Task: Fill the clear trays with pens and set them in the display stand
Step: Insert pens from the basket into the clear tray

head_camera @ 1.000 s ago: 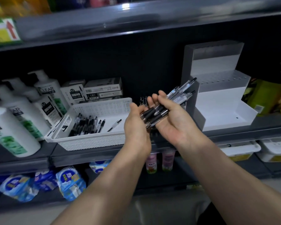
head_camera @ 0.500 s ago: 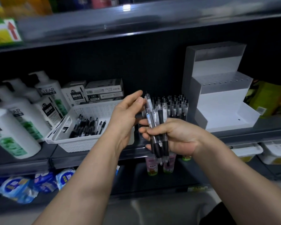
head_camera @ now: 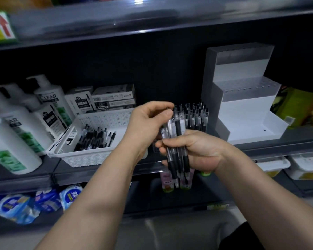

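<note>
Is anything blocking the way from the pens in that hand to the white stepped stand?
Nothing visible does. The right hand grips the pens to the left of the display stand, whose low front step lies open. The upright pens stand behind, beside the stand's left wall.

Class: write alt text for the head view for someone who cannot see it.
A right hand grips a bundle of pens upright while the left hand pinches their tops. Behind them stands a filled pen tray, with a white basket of loose pens left and a tiered display stand right.
</note>
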